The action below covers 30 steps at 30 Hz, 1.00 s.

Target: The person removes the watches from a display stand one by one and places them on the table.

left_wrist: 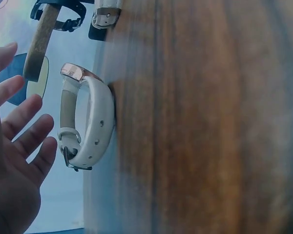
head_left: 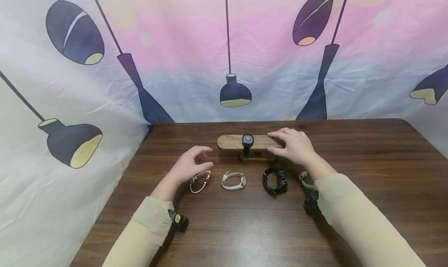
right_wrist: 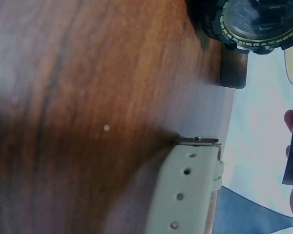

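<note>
A wooden watch stand [head_left: 229, 143] with a rounded bar on a base stands toward the back of the table. A black smartwatch [head_left: 247, 140] is strapped around its bar. My right hand [head_left: 295, 147] grips the bar's right end, thumb on the near side and fingers on the far side. My left hand [head_left: 190, 165] hangs beside the bar's left end, fingers relaxed and apart from it. Below it rests a slim white-strapped watch [left_wrist: 102, 126] with a rose-gold case. Further right are a white-strapped watch [head_left: 233, 187], a chunky black watch [head_left: 282, 187] and a pale strap [right_wrist: 183, 209], partly hidden by my right wrist.
The dark wooden table [head_left: 224, 228] has its back edge against a hanging cloth [head_left: 196, 92] printed with lamps. The watches lie in a row in front of the stand. A small black camera sits on each wrist.
</note>
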Tool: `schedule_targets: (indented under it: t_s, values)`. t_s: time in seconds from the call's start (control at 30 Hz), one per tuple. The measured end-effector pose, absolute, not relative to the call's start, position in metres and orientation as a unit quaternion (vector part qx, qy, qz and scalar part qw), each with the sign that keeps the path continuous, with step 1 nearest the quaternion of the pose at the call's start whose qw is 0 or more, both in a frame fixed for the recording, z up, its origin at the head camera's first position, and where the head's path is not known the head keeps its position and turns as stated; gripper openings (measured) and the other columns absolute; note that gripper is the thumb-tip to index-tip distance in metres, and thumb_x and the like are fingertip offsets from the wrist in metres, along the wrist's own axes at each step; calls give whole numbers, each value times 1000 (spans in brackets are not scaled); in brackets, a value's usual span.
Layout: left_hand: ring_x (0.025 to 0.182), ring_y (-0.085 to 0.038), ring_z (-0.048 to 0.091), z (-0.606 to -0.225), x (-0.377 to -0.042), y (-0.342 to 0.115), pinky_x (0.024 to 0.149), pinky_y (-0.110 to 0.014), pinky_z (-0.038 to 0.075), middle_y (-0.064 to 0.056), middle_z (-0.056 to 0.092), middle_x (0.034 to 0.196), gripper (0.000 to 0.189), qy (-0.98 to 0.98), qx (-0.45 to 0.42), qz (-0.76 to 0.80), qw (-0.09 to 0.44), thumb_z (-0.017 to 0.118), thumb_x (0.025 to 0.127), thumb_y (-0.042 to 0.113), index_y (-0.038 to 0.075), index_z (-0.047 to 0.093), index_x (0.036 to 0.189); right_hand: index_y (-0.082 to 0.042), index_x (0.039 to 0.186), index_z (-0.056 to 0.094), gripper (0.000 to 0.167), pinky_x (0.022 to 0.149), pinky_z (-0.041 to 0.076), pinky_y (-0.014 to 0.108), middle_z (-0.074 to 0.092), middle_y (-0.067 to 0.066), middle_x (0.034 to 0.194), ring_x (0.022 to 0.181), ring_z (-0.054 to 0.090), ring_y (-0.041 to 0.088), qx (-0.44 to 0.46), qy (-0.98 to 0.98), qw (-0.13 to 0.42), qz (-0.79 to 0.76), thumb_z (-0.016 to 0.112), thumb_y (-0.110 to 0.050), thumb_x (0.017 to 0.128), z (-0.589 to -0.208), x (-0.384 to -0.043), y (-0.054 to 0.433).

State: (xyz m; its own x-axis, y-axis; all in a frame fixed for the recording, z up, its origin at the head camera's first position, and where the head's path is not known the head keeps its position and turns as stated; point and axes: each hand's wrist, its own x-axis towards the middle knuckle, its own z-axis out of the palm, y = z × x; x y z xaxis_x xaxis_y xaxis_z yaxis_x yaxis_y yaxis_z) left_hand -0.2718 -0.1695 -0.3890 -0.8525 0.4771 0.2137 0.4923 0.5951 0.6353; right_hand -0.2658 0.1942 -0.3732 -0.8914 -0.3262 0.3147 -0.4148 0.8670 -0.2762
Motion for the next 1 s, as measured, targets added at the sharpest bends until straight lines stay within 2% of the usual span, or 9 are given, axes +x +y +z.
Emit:
schedule_targets:
  t_s: [0.2,0.43,0.67,0.83,1.0]
  values:
    - [86,-17,55,-385,-274,-166,76,-38,45,-4,58,102,47,-896,-265,-357,12,68,86,28,10,56,128,-21,130,57,55,93,33,50,53,8,126,113,49,30,199,-956,135,169,64,-50,84,-372,-266,194]
    - [84,-17,55,-379,-277,-162,76,-38,45,-5,59,101,47,-894,-263,-361,23,68,86,26,10,56,128,-20,130,57,54,91,34,49,54,8,126,112,50,29,200,-955,138,168,64,-48,84,-371,-266,194]
    - [86,-24,56,-373,-281,-158,76,-40,46,-10,57,103,45,-891,-259,-370,43,70,84,26,11,58,125,-21,130,57,54,91,34,49,54,8,126,112,50,29,197,-956,136,170,65,-48,84,-371,-266,194]
    - [87,-21,56,-370,-284,-155,77,-38,46,-5,56,102,44,-891,-257,-371,49,70,84,27,13,58,124,-21,130,57,54,91,34,49,54,8,125,112,50,29,198,-956,137,169,65,-48,84,-371,-266,193]
    - [89,-22,55,-366,-288,-151,78,-39,46,-6,55,104,45,-889,-261,-373,52,70,84,25,9,58,125,-21,130,57,54,91,33,49,54,8,126,113,50,29,196,-957,136,167,64,-49,84,-372,-266,194]
